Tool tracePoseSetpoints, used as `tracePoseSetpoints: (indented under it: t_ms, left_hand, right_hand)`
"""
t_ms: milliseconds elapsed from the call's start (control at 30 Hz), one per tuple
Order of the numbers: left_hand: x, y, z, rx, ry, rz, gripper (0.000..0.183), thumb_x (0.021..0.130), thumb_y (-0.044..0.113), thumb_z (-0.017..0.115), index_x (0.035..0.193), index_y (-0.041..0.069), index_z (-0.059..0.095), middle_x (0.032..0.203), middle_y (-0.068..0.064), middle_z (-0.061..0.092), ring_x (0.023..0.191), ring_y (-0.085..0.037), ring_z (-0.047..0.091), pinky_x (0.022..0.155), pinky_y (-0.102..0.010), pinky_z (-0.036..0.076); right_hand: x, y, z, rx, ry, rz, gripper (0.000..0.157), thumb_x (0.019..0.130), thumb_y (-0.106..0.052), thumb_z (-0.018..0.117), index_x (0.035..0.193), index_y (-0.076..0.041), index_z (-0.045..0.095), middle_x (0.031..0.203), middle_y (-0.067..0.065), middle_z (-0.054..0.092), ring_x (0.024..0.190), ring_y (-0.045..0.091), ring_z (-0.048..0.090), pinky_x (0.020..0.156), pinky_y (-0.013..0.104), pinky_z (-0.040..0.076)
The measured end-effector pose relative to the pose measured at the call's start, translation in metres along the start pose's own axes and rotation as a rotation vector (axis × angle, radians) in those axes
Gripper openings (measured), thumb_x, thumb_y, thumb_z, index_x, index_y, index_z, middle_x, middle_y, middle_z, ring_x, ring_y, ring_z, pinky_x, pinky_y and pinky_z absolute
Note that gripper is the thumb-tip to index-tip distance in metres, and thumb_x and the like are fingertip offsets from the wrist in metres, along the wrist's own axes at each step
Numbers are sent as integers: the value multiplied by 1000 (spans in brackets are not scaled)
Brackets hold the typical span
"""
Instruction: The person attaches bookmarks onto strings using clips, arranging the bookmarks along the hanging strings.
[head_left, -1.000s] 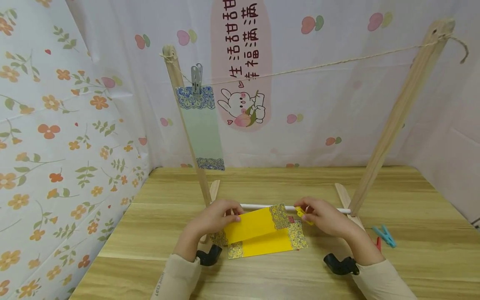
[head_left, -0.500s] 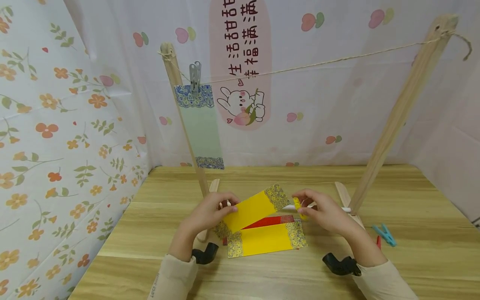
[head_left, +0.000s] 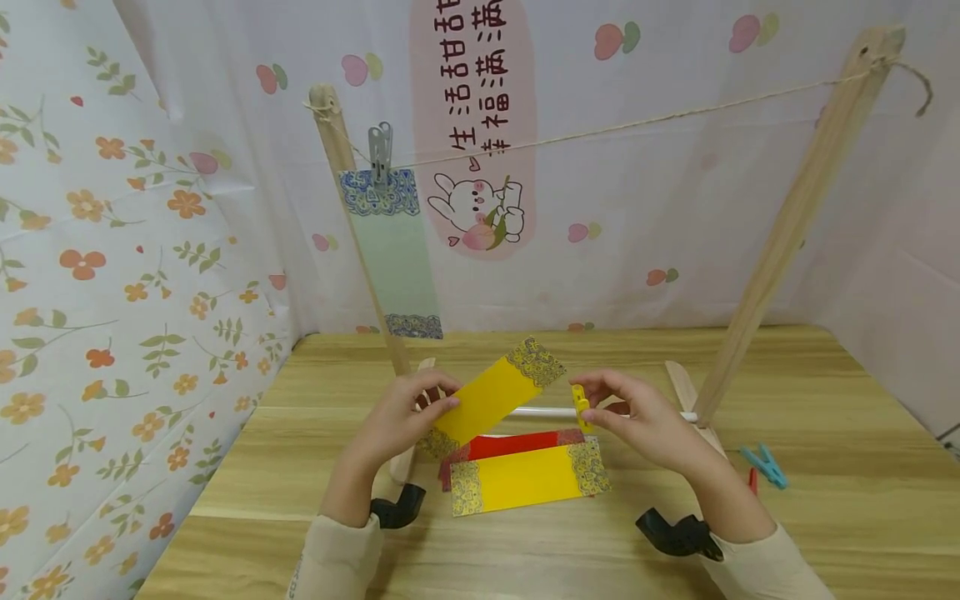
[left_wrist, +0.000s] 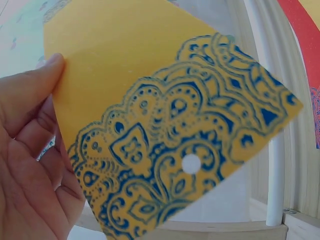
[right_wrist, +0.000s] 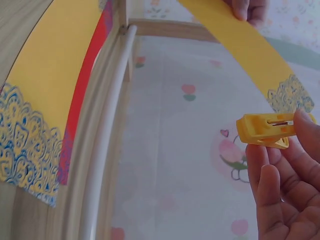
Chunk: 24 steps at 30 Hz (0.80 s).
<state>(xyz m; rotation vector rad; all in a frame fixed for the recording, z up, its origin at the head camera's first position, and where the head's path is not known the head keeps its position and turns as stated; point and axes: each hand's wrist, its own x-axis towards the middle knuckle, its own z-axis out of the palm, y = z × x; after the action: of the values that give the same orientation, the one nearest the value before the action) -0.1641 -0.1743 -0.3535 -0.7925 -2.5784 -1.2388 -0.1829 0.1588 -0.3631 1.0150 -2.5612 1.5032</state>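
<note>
My left hand (head_left: 408,414) pinches a yellow bookmark-like card (head_left: 489,398) by its long edge, between thumb and fingers. The card is tilted, its right end raised; lacy blue patterns band both ends, and a punched hole shows in the left wrist view. In my right hand (head_left: 637,414) a yellow clothespin (head_left: 581,407) is held between thumb and fingers, a little right of the card and apart from it. Below them on the table lies another yellow card (head_left: 528,480), partly over a red card (head_left: 517,445).
A string (head_left: 645,123) runs between two wooden posts (head_left: 798,225). A grey clothespin (head_left: 380,158) holds a pale green card (head_left: 396,258) on it at the left. A white rod (head_left: 543,412) joins the posts low down. A blue clothespin (head_left: 765,467) and a red one lie at right.
The left hand has lifted the yellow card up off the other cards and tilted it more steeply, uncovering the red card. The right hand has moved slightly up and left with the clothespin.
</note>
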Motion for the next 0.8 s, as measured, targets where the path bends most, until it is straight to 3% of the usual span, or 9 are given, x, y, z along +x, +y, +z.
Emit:
tracePoseSetpoints:
  t_ms: [233, 533, 800]
  left_hand:
    - [-3, 0, -4, -23, 85, -16, 10, 92, 6, 68, 101, 5, 72, 92, -7, 70, 72, -8, 53, 62, -23, 50]
    - [-4, -8, -17, -18, 335, 47, 11, 89, -2, 69, 99, 2, 72, 94, -13, 71, 79, -7, 57, 68, -22, 53]
    - [3, -7, -18, -54, 493, 23, 7, 88, -3, 70, 95, -2, 72, 91, -17, 72, 80, -2, 57, 65, -20, 46]
  right_hand:
    - [6, -10, 5, 66, 8, -52, 37, 94, -4, 66, 130, -3, 59, 105, 8, 66, 93, 8, 60, 84, 22, 56]
    - [21, -22, 10, 155, 41, -78, 37, 94, -2, 64, 131, 0, 58, 111, 15, 64, 94, 10, 63, 84, 23, 56]
    - [49, -37, 12, 231, 64, -105, 38, 94, 1, 64, 131, 2, 57, 112, 18, 64, 94, 12, 62, 81, 23, 57]
